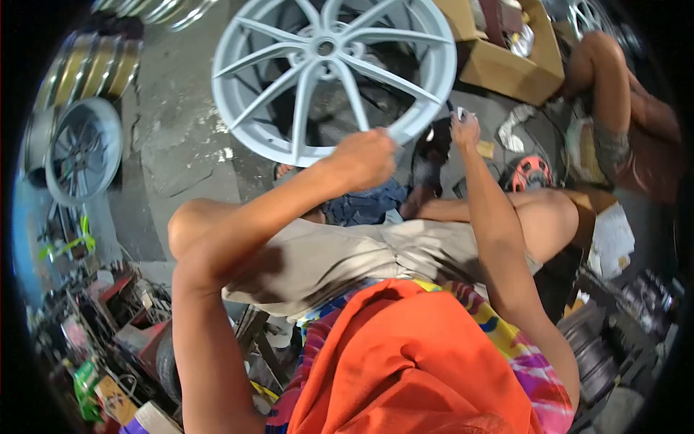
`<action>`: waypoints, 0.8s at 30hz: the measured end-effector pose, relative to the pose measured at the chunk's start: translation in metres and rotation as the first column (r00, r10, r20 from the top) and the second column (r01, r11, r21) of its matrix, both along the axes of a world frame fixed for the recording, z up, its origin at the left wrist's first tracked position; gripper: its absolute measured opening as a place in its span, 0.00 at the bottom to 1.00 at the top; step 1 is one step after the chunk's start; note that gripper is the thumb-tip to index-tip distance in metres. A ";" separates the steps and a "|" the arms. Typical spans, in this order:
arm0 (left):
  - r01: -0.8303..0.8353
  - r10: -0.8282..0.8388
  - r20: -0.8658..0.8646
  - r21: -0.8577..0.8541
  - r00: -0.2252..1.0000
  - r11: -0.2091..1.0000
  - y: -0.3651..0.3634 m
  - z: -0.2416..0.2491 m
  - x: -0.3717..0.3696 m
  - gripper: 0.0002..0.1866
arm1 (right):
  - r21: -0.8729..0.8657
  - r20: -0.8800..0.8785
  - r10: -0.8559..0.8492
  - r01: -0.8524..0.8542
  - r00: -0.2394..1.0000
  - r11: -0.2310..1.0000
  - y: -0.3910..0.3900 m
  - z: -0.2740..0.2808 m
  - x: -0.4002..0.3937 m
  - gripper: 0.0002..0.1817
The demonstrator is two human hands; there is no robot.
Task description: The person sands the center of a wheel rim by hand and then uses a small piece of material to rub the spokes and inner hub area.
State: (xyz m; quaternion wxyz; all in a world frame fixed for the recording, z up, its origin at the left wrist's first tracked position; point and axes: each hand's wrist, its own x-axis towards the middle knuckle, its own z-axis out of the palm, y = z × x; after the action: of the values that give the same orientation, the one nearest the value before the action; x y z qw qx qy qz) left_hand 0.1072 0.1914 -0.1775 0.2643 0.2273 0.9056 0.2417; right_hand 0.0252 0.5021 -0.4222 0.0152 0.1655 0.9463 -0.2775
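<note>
A large light-grey alloy wheel rim [325, 87] with paired thin spokes stands in front of me, its face turned up towards me. My left hand [365, 159] is closed in a fist at the near right part of its outer edge; what lies inside the fingers, if anything, is hidden. To the right of the rim and apart from it, my right hand [466, 132] is raised with its fingers pinched around a small white piece [461, 113], too small to name.
Another grey rim [83, 152] leans at the left, near gold and chrome rims [94, 69]. A cardboard box [513, 69] with assorted items stands back right, beside another person's bent leg [607, 79]. An orange-red round object [531, 173] lies on the floor. Clutter [130, 325] fills the lower left.
</note>
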 end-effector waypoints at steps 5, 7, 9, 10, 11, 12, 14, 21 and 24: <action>0.034 -0.028 0.023 -0.329 0.999 0.944 -0.025 0.023 -0.005 0.14 | 0.107 0.127 -0.204 0.191 0.971 0.976 0.013 -0.004 0.020 0.26; 0.028 -0.023 0.018 -0.393 1.000 0.919 -0.034 0.020 -0.002 0.15 | 0.088 0.141 -0.186 0.175 0.972 0.981 0.005 0.001 0.020 0.26; 0.168 -0.077 0.187 -0.542 0.979 0.823 -0.040 -0.002 0.009 0.15 | -0.080 0.170 -0.209 0.225 0.963 0.971 0.006 0.003 0.014 0.23; 0.120 -0.034 0.156 -0.583 0.987 0.804 -0.039 -0.011 0.017 0.13 | -0.017 0.059 -0.198 0.199 0.979 0.980 0.003 0.004 0.011 0.21; 0.106 -0.017 0.154 -0.589 0.988 0.801 -0.038 -0.012 0.022 0.13 | -0.025 0.058 -0.181 0.183 0.982 0.983 0.002 0.005 0.006 0.21; 0.079 -0.041 0.075 -0.631 0.996 0.772 -0.036 -0.012 0.027 0.12 | -0.004 0.077 -0.188 0.189 0.979 0.982 0.002 0.007 0.001 0.21; 0.071 -0.092 0.006 -0.696 0.996 0.715 -0.031 -0.016 0.029 0.09 | -0.024 0.078 -0.152 0.154 0.985 0.988 -0.005 0.020 -0.002 0.25; 0.033 -0.069 -0.204 -0.175 0.977 0.984 -0.033 -0.032 0.033 0.10 | 0.108 -0.081 -0.065 0.073 0.995 0.991 0.007 -0.009 -0.012 0.28; -0.006 0.010 -0.135 0.027 0.991 1.000 -0.031 -0.016 0.036 0.13 | 0.102 -0.416 -0.028 0.077 0.909 0.992 0.003 0.032 -0.021 0.21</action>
State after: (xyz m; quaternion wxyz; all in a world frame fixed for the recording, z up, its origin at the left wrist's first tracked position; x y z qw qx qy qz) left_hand 0.1432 0.1601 -0.1932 0.1982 0.2431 0.9190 0.2388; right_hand 0.0042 0.5048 -0.3903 -0.2025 0.1291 0.9378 -0.2509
